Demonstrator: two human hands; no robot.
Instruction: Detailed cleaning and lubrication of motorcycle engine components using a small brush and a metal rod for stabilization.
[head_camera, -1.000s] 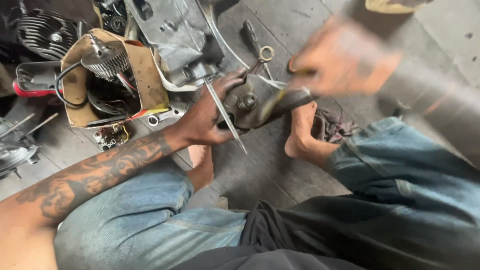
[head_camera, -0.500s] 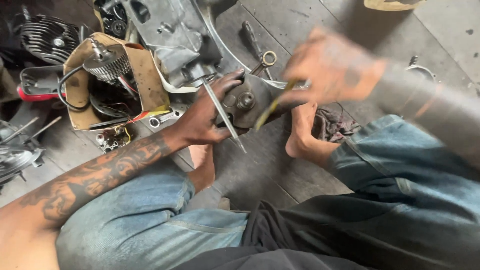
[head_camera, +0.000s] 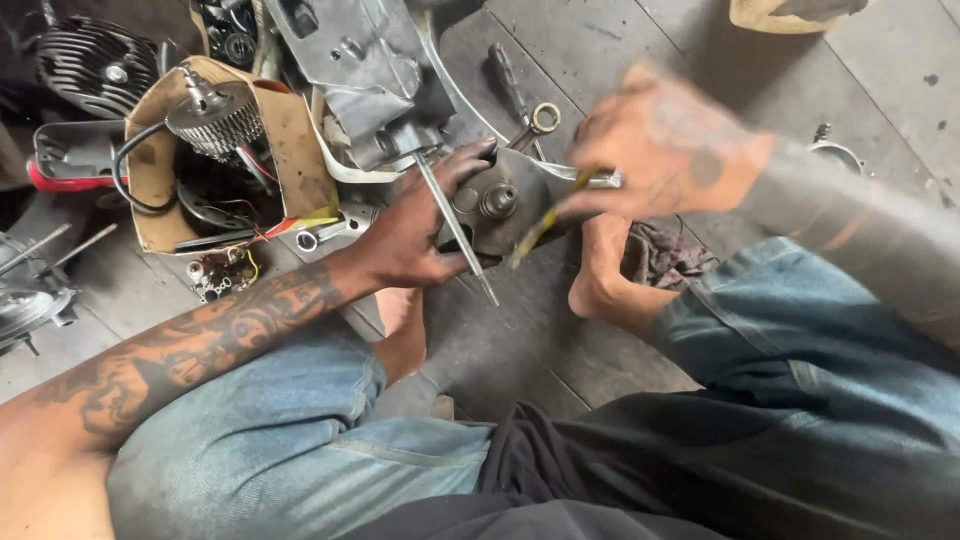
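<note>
My left hand (head_camera: 415, 235) grips a dark metal engine part (head_camera: 500, 205) with a round shaft end, held between my bare feet; a thin steel rod (head_camera: 455, 230) runs diagonally across its fingers. My right hand (head_camera: 665, 150), blurred with motion, is closed on a yellow-handled tool (head_camera: 545, 220) whose tip points at the engine part. My right foot (head_camera: 605, 280) rests on the floor just right of the part.
A cardboard box (head_camera: 290, 130) with a gear sprocket (head_camera: 215, 120), wires and small parts sits at left. A large grey engine casing (head_camera: 350, 60) lies behind. A wrench (head_camera: 530, 125) and screwdriver lie on the grey plank floor; a finned cylinder (head_camera: 95, 65) is at top left.
My right hand has come down and left from above the part, bringing the yellow-handled tool against it. My left hand keeps its grip in the same place.
</note>
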